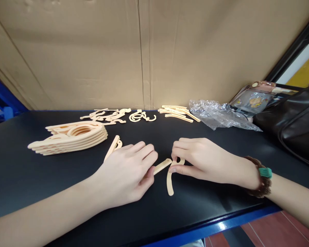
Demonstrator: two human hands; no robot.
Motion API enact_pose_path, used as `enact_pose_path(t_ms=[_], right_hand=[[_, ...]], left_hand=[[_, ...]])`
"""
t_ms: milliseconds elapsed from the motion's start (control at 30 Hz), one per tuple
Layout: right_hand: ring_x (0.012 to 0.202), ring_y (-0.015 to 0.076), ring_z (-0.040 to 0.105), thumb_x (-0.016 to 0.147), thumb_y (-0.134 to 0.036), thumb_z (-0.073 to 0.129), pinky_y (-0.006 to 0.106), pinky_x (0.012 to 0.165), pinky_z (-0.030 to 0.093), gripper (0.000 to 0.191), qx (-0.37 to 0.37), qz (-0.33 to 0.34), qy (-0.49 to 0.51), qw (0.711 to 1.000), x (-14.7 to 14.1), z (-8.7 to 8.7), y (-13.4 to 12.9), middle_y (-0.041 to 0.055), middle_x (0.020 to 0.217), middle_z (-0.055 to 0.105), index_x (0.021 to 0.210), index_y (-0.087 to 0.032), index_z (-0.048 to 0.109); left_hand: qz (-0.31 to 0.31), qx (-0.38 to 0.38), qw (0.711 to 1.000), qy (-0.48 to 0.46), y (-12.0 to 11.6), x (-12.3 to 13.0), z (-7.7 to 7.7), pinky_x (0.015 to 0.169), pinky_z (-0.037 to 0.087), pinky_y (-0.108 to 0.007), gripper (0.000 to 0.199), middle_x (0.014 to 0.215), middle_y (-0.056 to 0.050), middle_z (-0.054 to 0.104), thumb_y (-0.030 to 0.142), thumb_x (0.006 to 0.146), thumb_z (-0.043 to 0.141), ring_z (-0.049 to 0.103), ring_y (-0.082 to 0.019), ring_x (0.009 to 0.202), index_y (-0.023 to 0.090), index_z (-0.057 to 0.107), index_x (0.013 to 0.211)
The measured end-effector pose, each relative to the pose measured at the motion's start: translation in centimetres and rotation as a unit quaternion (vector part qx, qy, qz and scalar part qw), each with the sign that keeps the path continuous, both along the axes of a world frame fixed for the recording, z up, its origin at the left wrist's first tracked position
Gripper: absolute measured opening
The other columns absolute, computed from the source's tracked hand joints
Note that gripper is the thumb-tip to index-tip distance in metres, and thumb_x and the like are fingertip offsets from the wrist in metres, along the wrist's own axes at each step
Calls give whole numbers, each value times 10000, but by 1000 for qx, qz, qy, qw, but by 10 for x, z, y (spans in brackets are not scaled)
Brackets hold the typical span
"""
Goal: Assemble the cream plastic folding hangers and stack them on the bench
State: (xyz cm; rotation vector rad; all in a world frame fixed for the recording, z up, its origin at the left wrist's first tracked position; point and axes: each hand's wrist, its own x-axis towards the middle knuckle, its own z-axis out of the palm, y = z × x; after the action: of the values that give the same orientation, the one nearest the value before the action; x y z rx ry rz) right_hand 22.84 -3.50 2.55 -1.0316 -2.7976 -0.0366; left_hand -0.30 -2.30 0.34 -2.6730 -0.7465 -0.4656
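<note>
Head: hands (pixel 131 173) hold smooth, seemingly plastic strips (pixel 170 183).

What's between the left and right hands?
A beige plastic strip, held in the left hand, its free end right by the curved piece under the right hand's fingers. Black tabletop beneath. Seen in the head view.

No text, label, brand, number or sign can be read. The pouch (pixel 254 102) beside the bag (pixel 296 118) bears a small print, with no legible lettering.
</note>
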Motion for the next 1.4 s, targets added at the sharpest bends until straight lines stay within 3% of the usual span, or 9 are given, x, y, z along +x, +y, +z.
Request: enact_pose_path(t_ms=[100, 233, 333, 433, 533, 667, 833, 1133, 1400], right_hand=[[704, 121, 524, 960, -418, 429, 254, 610, 368, 348, 15, -25, -5, 1000, 2, -2, 3, 33, 868, 584, 803, -158, 598], [756, 137, 534, 927, -453, 485, 259, 652, 385, 330, 47, -4, 5, 999, 4, -2, 5, 37, 883, 590, 832, -163, 610], [680, 144, 523, 897, -525, 498, 266, 585, 344, 387, 73, -31, -17, 997, 3, 0, 1, 25, 765, 582, 787, -168, 596], [563, 139, 511, 872, -527, 542, 274, 516, 272, 372, 71, -106, -62, 990, 4, 0, -4, 5, 650, 576, 764, -171, 558], [562, 134, 521, 877, -426, 568, 266, 498, 254, 263, 45, -136, -71, 987, 6, 0, -6, -1, 679, 583, 786, -181, 541], [642, 125, 523, 858, -191, 538, 253, 553, 336, 40, 14, -96, -45, 994, 10, 1, -6, 9, 812, 558, 821, -190, 552], [733, 136, 532, 804, 4, 449, 250, 632, 412, 244, -22, -49, -20, 998, 11, 0, -3, 26, 906, 541, 936, -183, 535], [828, 155, 588, 913, -85, 430, 281, 720, 474, 231, -29, -24, 24, 999, 10, -7, 7, 53, 953, 616, 1040, -166, 605], [906, 168, 629, 901, -249, 540, 295, 765, 503, 247, -17, -40, 39, 998, 13, 0, 3, 41, 1044, 662, 1120, -208, 646]], left_hand=[[-32, -45, 998, 8, -4, 1, 1, 568, 385, -320, 231, 903, -46, 597, 86, 815, 350, 534, -181, 741, 165, 525, 943], [-67, -56, 996, 22, -6, 3, -2, 605, 416, -308, 166, 957, -32, 614, 199, 924, 375, 565, -180, 794, 182, 481, 1050], [-53, -40, 997, 35, -6, 3, -4, 572, 410, -290, 148, 916, -16, 604, 199, 936, 393, 582, -172, 772, 195, 480, 1055], [-14, -88, 996, 27, -6, 3, -3, 503, 375, -261, 220, 895, 2, 584, 128, 887, 388, 584, -143, 689, 209, 474, 1073], [19, -167, 986, -10, -4, 3, -1, 456, 341, -236, 257, 888, 18, 588, 111, 812, 395, 533, -104, 554, 209, 459, 1041], [35, -195, 980, -25, 1, 3, -3, 453, 310, -225, 83, 732, 45, 570, 157, 795, 420, 492, -102, 491, 215, 421, 854], [22, -178, 984, -13, 6, 0, -8, 464, 272, -228, 251, 635, 53, 536, 387, 932, 406, 494, -111, 476, 217, 368, 751], [39, -265, 963, -27, 7, -1, 0, 469, 283, -215, 198, 577, 83, 480, 338, 924, 409, 457, -98, 449, 224, 358, 770], [-17, -194, 981, -8, 9, -2, -3, 479, 269, -226, 294, 605, 62, 457, 362, 942, 408, 478, -98, 504, 211, 346, 698]])
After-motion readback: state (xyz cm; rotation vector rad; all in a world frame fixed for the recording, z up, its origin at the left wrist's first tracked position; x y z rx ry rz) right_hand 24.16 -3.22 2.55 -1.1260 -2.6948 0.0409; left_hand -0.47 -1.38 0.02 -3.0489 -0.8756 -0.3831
